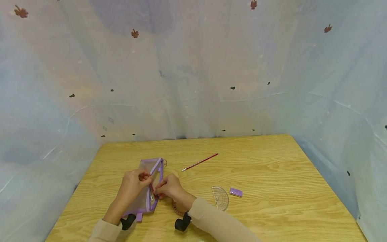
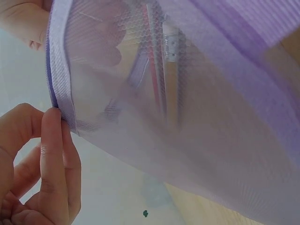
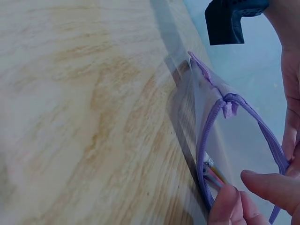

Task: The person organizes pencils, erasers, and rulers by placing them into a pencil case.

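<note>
A purple-trimmed mesh pencil pouch [image 1: 141,202] lies on the left part of the table with its zipper side open. My left hand [image 1: 133,183] pinches one lip of the opening between thumb and fingers. On the opposite lip, my right hand [image 1: 172,189] has its fingers curled at the edge; the thumb tip stands a little apart from the finger in the right wrist view. Through the mesh in the left wrist view, a pencil [image 2: 172,89] with a white eraser end shows beside a thin red one. Their far ends are hidden.
A red pencil [image 1: 200,162] lies behind the hands. Right of them are a clear protractor [image 1: 221,199] and a purple eraser [image 1: 235,192]. A reddish round-edged piece [image 1: 177,208] is partly covered by the right wrist. Patterned cloth [image 1: 193,67] hangs behind the table.
</note>
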### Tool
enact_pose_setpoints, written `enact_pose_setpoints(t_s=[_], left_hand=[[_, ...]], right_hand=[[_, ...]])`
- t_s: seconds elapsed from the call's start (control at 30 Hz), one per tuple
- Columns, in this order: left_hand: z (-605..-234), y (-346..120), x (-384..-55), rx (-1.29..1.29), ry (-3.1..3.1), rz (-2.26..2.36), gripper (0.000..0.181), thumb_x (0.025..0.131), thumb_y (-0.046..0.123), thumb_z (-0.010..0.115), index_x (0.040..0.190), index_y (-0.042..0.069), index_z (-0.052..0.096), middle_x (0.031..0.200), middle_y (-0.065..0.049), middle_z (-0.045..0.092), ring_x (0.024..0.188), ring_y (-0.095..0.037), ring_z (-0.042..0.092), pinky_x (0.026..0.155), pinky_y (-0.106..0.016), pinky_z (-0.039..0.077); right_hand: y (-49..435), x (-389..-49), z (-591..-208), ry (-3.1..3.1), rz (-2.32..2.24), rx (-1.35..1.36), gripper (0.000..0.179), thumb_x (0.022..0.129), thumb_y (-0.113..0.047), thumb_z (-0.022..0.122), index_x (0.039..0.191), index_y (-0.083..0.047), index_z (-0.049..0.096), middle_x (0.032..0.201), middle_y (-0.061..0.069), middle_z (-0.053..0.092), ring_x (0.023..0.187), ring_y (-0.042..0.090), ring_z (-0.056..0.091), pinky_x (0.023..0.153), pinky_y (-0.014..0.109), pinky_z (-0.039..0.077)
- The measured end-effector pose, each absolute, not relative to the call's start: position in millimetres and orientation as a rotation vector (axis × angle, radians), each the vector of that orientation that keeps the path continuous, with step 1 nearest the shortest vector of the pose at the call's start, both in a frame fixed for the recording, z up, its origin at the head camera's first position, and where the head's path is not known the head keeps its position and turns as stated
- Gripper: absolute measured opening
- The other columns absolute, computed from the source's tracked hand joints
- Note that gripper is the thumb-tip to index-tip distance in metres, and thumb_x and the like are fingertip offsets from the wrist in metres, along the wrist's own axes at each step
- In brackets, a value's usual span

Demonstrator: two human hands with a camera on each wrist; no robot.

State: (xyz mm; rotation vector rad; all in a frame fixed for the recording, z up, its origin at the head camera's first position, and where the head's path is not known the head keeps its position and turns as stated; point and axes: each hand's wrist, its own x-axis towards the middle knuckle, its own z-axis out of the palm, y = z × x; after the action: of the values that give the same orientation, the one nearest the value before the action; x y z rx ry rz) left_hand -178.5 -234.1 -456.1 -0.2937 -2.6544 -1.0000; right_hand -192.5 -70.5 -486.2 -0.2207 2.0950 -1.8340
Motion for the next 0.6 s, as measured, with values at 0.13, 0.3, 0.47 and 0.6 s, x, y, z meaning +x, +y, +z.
enact_pose_setpoints(t_s=[0.13, 0.3, 0.47, 0.6], left_hand=[[-456.0, -234.0, -177.9, -0.277, -2.659, -1.008, 0.007, 0.078, -0.005, 0.076, 0.079, 0.001, 0.073, 0.071, 0.0, 0.067, 0.064, -0.012, 0.063, 0.055, -0.021, 0.052], [-456.1, -233.1, -178.2, -0.277, -2.655, -1.005, 0.007, 0.079, -0.005, 0.077, 0.079, 0.001, 0.073, 0.071, 0.0, 0.067, 0.064, -0.012, 0.063, 0.054, -0.021, 0.052], [-457.8, -233.1, -178.5, -0.284, -2.649, -0.991, 0.009, 0.078, -0.005, 0.077, 0.077, 0.003, 0.072, 0.07, 0.001, 0.066, 0.063, -0.01, 0.062, 0.054, -0.021, 0.052], [-458.4, -233.3, -178.2, -0.291, -2.651, -0.984, 0.01, 0.078, -0.005, 0.077, 0.077, 0.004, 0.072, 0.069, 0.002, 0.066, 0.063, -0.009, 0.062, 0.055, -0.021, 0.052]], right_hand=[[-69.0, -192.9, -485.3, 2.1, -1.829, -0.213, 0.005, 0.076, 0.011, 0.077, 0.076, 0.009, 0.072, 0.064, 0.01, 0.069, 0.059, 0.035, 0.07, 0.055, 0.036, 0.059], [-66.3, -195.1, -484.6, 2.083, -1.841, -0.195, 0.005, 0.078, 0.01, 0.076, 0.077, 0.009, 0.072, 0.064, 0.009, 0.068, 0.059, 0.032, 0.07, 0.056, 0.036, 0.059], [-62.9, -197.8, -483.7, 2.09, -1.818, -0.186, 0.006, 0.079, 0.008, 0.078, 0.078, 0.008, 0.072, 0.065, 0.008, 0.069, 0.059, 0.028, 0.07, 0.058, 0.036, 0.06], [-60.4, -199.6, -483.6, 2.085, -1.798, -0.186, 0.005, 0.08, 0.007, 0.078, 0.08, 0.008, 0.072, 0.066, 0.006, 0.068, 0.059, 0.024, 0.069, 0.06, 0.037, 0.06]])
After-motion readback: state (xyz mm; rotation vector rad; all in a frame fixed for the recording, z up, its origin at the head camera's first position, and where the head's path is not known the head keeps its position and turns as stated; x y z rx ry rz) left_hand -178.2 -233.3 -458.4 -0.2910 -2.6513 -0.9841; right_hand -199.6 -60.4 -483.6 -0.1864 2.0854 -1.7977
